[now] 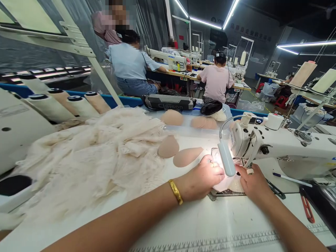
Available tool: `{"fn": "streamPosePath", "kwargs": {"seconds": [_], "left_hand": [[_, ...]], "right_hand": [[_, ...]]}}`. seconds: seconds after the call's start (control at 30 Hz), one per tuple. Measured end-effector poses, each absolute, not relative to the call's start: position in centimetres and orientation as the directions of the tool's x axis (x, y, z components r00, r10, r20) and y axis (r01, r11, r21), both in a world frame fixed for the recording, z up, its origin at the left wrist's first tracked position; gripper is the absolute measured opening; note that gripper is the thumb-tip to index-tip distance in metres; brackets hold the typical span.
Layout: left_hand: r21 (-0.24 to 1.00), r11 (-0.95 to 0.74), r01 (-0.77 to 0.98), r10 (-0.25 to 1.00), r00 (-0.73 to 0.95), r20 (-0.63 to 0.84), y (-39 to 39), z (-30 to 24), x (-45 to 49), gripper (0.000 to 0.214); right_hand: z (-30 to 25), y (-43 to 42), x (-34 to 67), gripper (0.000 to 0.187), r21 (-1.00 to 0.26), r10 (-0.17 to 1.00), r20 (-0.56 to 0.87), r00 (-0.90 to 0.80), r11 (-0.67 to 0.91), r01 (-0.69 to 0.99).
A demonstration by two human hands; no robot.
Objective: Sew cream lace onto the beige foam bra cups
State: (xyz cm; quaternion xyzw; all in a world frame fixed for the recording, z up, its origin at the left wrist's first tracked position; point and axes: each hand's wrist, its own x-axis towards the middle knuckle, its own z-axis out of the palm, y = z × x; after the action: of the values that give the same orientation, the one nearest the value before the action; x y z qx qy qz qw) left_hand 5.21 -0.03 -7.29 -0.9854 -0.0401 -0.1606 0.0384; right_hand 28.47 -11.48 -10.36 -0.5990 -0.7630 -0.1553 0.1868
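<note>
My left hand [203, 176], with a gold bracelet at the wrist, is closed over a small pale fabric piece [231, 183] lying under the needle of a white sewing machine [278, 145]. My right hand [253, 183] presses on the same piece from the right, fingers curled at the needle. A small lamp [226, 157] on a bendy neck lights the spot and hides part of the piece. Two beige foam cups [180, 152] lie on the table just beyond my left hand.
A big heap of cream lace fabric [91, 157] covers the left of the white table [199, 224]. More beige cups [187, 119] sit in a clear tray behind. Thread cones [78, 103] stand far left. Red-handled scissors [307, 208] lie right. Other people sew at benches behind.
</note>
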Motion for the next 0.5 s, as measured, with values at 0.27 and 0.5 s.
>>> {"fn": "streamPosePath", "kwargs": {"seconds": [0.27,0.5], "left_hand": [[-0.064,-0.997,0.051,0.024,0.929,0.369,0.1,-7.3,5.2,0.025],[-0.067,-0.997,0.044,0.014,0.916,0.401,0.7,-7.8,5.3,0.025]], "right_hand": [[-10.1,-12.3,27.7,0.040,-0.075,0.720,0.568,-0.399,0.528,0.846],[-10.4,-11.8,27.6,0.042,-0.124,0.851,0.385,-0.358,0.432,0.893]]}}
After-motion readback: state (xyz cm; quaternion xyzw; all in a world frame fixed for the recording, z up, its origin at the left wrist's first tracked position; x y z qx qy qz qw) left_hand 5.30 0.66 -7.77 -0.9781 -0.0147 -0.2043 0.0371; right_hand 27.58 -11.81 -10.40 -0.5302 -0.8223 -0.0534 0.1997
